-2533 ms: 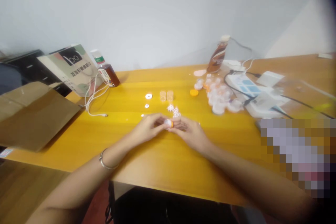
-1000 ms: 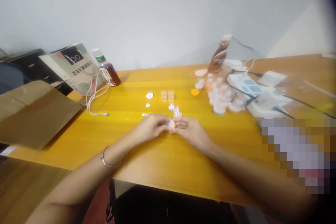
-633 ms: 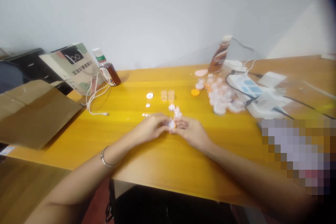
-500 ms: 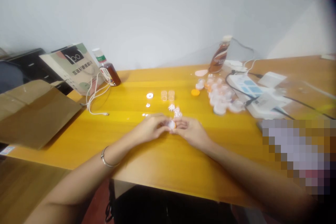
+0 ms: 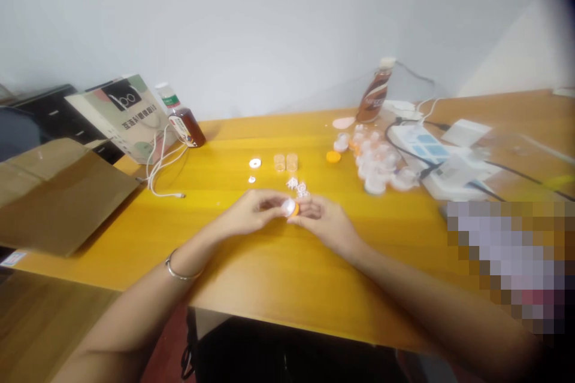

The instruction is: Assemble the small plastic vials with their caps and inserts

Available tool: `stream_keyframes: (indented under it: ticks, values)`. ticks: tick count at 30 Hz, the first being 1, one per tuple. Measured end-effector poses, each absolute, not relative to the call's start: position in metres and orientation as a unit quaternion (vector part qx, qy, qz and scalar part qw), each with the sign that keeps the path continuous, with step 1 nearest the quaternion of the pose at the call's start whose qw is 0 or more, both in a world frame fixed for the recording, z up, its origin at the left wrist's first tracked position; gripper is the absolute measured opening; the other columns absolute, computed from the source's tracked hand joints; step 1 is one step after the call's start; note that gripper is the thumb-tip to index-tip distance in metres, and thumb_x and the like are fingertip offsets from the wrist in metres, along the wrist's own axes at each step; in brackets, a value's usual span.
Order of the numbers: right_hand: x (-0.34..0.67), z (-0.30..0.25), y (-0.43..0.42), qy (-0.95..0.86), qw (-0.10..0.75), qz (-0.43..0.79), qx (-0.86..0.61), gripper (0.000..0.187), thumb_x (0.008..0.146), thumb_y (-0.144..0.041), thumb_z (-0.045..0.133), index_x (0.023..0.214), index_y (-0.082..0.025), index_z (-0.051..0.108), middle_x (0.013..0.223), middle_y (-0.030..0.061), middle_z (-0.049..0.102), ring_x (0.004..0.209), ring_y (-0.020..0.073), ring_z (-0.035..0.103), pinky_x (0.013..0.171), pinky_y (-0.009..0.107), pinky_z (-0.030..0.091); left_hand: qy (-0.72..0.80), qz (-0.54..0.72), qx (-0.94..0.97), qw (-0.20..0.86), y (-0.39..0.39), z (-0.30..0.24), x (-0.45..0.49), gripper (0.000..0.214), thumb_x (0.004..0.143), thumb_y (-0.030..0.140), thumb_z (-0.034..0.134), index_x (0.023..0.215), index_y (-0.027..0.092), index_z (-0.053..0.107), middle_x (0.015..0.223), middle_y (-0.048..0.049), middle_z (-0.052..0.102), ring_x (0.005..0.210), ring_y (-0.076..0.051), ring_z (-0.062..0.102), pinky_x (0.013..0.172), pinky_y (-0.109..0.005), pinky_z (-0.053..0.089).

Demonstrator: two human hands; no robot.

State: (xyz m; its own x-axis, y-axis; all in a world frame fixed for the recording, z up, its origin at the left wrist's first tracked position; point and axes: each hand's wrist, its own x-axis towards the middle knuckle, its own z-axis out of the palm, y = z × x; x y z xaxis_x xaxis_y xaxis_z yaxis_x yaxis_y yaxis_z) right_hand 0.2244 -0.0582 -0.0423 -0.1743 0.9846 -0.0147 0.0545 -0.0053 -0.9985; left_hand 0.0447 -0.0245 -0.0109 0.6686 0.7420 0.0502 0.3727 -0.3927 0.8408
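Note:
Between both hands is a small clear jar with an orange lid [image 5: 290, 208], tilted on its side above the table. My left hand [image 5: 245, 212] is closed round its pale body. The fingers of my right hand [image 5: 330, 224] are closed on the orange lid side. Just beyond the fingers lie small white patterned pieces [image 5: 299, 187], too blurred to name. Farther off stand two little clear jars [image 5: 286, 163] side by side. To their left are a white round disc [image 5: 255, 163] with a dark centre and a smaller white piece [image 5: 251, 179].
A heap of clear jars [image 5: 377, 164] lies right of centre, beside a loose orange lid [image 5: 333, 157]. Behind it stands a brown drink bottle [image 5: 375, 96]. A power strip [image 5: 458, 176] with cables is at the right. On the left are a cardboard box [image 5: 67, 191], a paper bag [image 5: 128, 119] and a dark bottle [image 5: 188, 125].
The jar has moved slightly up and left in both hands, showing more of its orange lid. Small white bits beyond my left hand are now hidden behind it.

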Motion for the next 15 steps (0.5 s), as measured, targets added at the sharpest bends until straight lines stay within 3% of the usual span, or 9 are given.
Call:
stream_keyframes:
  ticks: [5,15]
  values:
    - [0.2225,-0.0403,-0.0618,-0.557,0.450,0.514,-0.472,0.022,0.061,-0.023,0.069,0.082,-0.019,0.061,0.080,0.0019,0.069,0.077,0.0151,0.065,0.079,0.033,0.050,0.349,0.222,0.799,0.437,-0.0242,-0.0097,0.0436,0.027,0.080,0.029,0.056,0.103,0.015,0.061,0.095,-0.0075,0.067,0.084,-0.015,0.062,0.080,-0.030,0.049]
    - [0.2196,-0.0397,-0.0670,-0.567,0.458,0.490,-0.477,0.019,0.063,-0.016,0.065,0.081,-0.023,0.062,0.084,-0.0005,0.070,0.078,0.0151,0.065,0.080,0.033,0.050,0.385,0.231,0.825,0.342,-0.0304,-0.0158,0.0468,0.021,0.078,0.019,0.055,0.097,0.015,0.063,0.093,-0.0069,0.068,0.082,-0.015,0.063,0.077,-0.029,0.049]
